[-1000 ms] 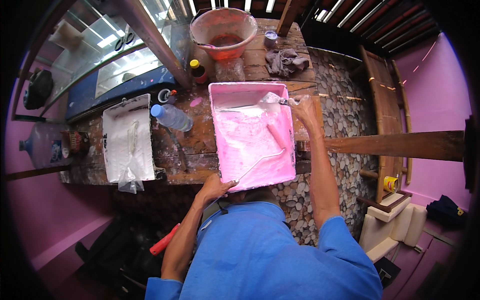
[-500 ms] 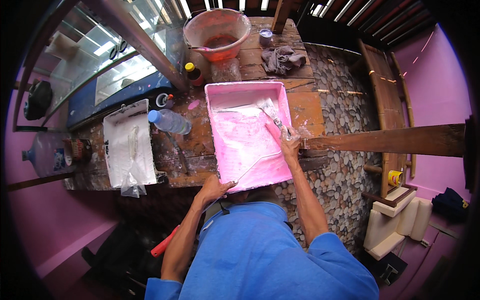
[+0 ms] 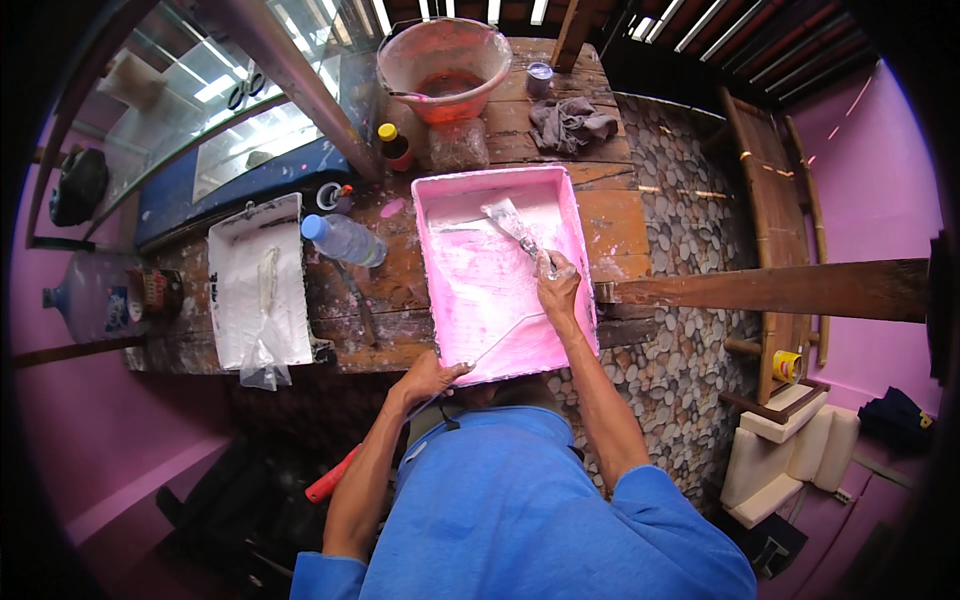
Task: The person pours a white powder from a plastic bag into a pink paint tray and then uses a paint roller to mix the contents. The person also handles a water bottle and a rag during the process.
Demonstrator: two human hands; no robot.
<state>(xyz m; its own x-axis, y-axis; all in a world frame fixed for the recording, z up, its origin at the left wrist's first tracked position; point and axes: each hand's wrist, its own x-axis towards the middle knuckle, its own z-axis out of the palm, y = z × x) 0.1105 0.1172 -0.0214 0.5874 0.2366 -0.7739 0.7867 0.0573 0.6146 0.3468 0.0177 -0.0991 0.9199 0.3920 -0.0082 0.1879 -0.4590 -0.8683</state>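
Observation:
A pink paint tray (image 3: 585, 250) lies on the worn wooden table (image 3: 400, 290) in front of me, smeared with pink and white paint. My right hand (image 3: 558, 288) is inside the tray, closed on the handle of a scraper (image 3: 515, 228) whose paint-covered blade points toward the tray's far left. A thin wire roller frame (image 3: 510, 335) lies across the tray's near end. My left hand (image 3: 430, 378) grips the tray's near edge at its left corner.
A white tray (image 3: 258, 280) with a plastic bag lies at the left, a clear water bottle (image 3: 345, 240) between the two trays. An orange bucket (image 3: 445, 65), a grey rag (image 3: 570, 122) and small bottles stand at the back. A wooden beam (image 3: 780, 288) juts in from the right over pebble flooring.
My right hand has drawn back from the tray's far right corner to its right middle, and the scraper now rests with its blade in the paint. My left hand has stayed on the near edge.

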